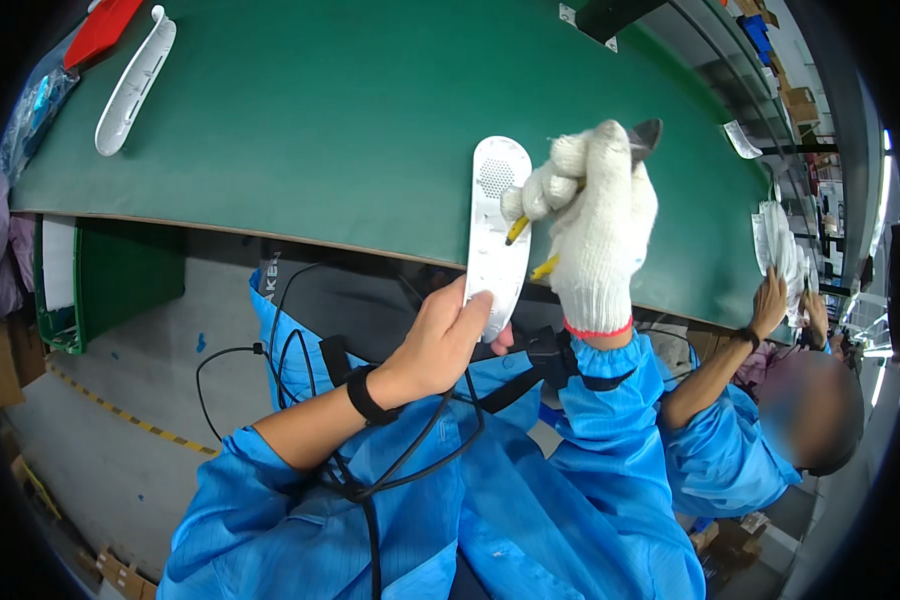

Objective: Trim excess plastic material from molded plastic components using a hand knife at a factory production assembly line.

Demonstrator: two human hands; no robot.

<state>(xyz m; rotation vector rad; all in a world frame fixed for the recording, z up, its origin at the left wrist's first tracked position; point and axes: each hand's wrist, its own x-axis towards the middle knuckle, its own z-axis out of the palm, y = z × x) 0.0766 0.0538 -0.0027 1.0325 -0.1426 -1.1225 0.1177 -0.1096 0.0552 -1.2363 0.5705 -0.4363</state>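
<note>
While one white shell sits in your left hand, a second white shell lies on the green table, well apart at the far left, so you have two shells near you. You wear one white glove, on your right hand, and one black wristband, on your left wrist. Two yellow ends of a tool show below your gloved fingers, and one dark grey piece juts out above; whether they are joined cannot be told.

Your left forearm slants in from the lower left, and its grip is closed on the shell's near end, thumb on top and fingers beneath. The shell's perforated end points away from you, over the table edge. Your right forearm rises nearly straight up, wrist just right of the shell, its grip curled tightly round the tool; whether the tool touches the shell, you cannot tell from here. One co-worker at your right handles several white parts.
</note>
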